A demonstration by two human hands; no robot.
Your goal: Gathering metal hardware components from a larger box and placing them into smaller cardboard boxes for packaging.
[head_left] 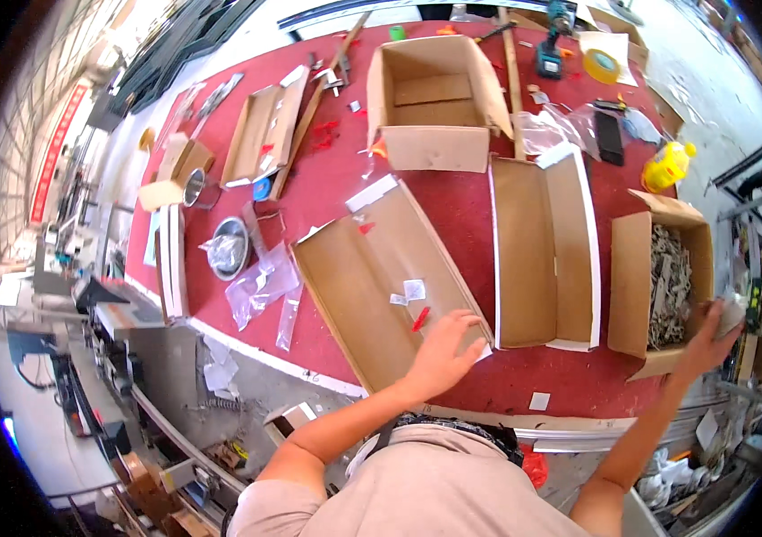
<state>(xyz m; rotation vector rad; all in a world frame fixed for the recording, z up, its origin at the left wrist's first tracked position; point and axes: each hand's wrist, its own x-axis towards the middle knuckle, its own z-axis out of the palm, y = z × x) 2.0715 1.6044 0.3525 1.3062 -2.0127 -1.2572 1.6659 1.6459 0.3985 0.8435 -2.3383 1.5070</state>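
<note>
My left hand (pixel 448 353) is over the near right edge of a shallow open cardboard box (pixel 372 268), its fingers apart and holding nothing. Inside that box, close to my fingertips, lie a small red piece (pixel 421 319) and small clear packets (pixel 414 289). My right hand (pixel 705 347) reaches far right, past the near right corner of a cardboard box (pixel 631 286) filled with many small grey metal-looking parts (pixel 670 286). A whitish, see-through bundle (pixel 733 311) is in its fingers; its exact kind is unclear.
Beside the shallow box stands a long empty carton (pixel 524 259). A deeper open box (pixel 430 143) sits farther back on the red table (pixel 336 192). Around are a metal bowl (pixel 227 251), plastic bags (pixel 264 285), a yellow bottle (pixel 667 167), a phone (pixel 608 139) and a cordless drill (pixel 553 45).
</note>
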